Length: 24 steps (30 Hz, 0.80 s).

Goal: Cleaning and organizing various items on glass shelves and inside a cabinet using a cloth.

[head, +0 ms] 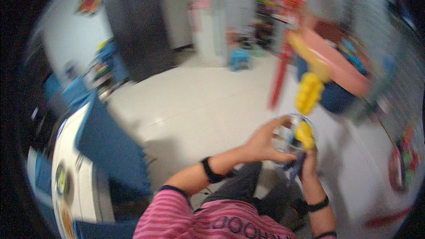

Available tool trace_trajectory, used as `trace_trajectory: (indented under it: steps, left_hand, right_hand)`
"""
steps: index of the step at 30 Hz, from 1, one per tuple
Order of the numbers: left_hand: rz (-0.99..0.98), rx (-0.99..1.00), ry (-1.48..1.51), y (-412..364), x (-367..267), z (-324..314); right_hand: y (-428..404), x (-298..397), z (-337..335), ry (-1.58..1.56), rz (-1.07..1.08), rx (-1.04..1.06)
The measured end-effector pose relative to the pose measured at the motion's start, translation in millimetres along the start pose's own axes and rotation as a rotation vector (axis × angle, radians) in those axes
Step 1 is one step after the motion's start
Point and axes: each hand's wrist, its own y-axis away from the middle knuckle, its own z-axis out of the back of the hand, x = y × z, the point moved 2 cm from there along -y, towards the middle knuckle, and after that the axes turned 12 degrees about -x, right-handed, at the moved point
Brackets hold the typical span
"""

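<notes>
My left hand (pixel 269 142) is curved around the side of a clear round container (pixel 282 137), likely glass or plastic, with its thumb at the near rim. At the container's right side is my right hand (pixel 308 164), which also has a dark cloth-like thing (pixel 294 169) by its fingers. A yellow object (pixel 304 134) shows at the container's opening, and a bumpy yellow object (pixel 309 93) appears just beyond it. Motion blur hides what these yellow things are and whether they touch. What lies inside the container is unclear.
Blue-covered furniture (pixel 109 142) and a pale table (pixel 83 186) with a bowl stand at left. A pink surface (pixel 335 59) with items is at upper right. A blue object (pixel 239 59) sits on the far floor. A tray-like thing with colourful items (pixel 398 166) lies at right.
</notes>
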Motion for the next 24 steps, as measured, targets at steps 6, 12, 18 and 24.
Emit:
trace_trajectory:
  steps: [6, 12, 18, 24]
  left_hand:
    - [-0.035, -0.382, -0.151, 24.5, 14.5, 32.5]
    - [0.098, -0.497, -0.31, 61.9, 11.2, 60.1]
    - [0.169, -0.469, -0.196, 61.0, 26.5, 71.4]
    - [0.192, -0.686, -0.3, 47.7, 46.2, 96.8]
  right_hand:
    - [24.3, -14.7, -53.6, -0.154, -0.234, 0.077]
    - [-2.0, -40.1, -87.1, -0.303, -0.293, 0.253]
    - [-41.1, -74.9, -115.5, -0.377, -0.43, 0.623]
    - [18.5, -69.3, -143.0, -0.109, -0.231, 0.222]
